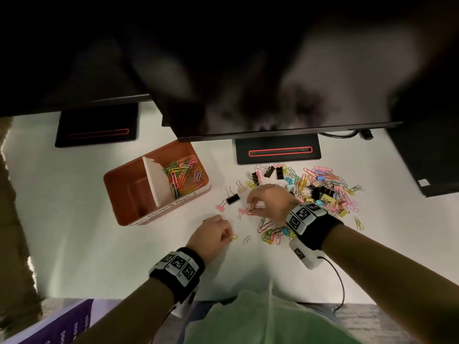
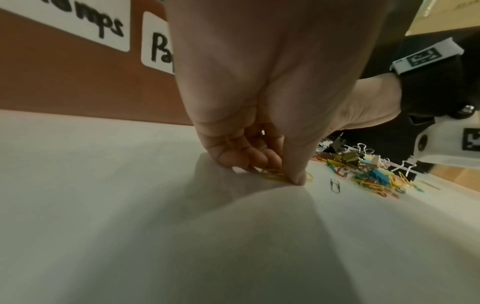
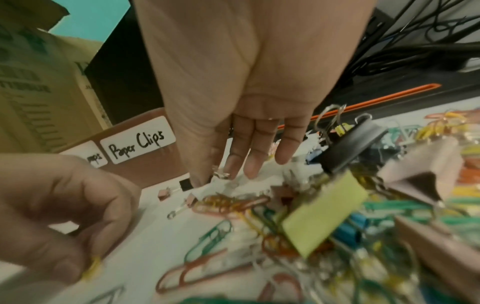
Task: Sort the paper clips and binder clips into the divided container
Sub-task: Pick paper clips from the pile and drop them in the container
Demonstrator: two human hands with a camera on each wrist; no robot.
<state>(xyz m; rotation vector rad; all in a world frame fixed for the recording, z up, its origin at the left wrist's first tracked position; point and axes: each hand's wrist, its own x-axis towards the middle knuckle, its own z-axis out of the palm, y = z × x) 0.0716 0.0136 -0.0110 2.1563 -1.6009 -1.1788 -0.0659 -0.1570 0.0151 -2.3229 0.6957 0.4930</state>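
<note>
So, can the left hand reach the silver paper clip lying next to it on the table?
Probably yes. The silver paper clip lies alone on bare table just right of the left hand, nothing between them. But that hand already pinches a yellow paper clip.

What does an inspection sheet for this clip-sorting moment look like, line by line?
Surface: white desk, evenly lit.
Job's things: orange divided container; paper clips fill its right compartment, the left one shows no clips. Mixed pile of paper and binder clips lies loose to the right.
Clutter: black binder clip and pink ones lie between container and pile.
Grippers: left hand pinches a yellow paper clip on the desk; right hand pinches a small clip, kind unclear.
Cables: black cable runs from the right wrist unit over the desk edge.
Surroundings: two monitor stands, dark screens above.
</note>
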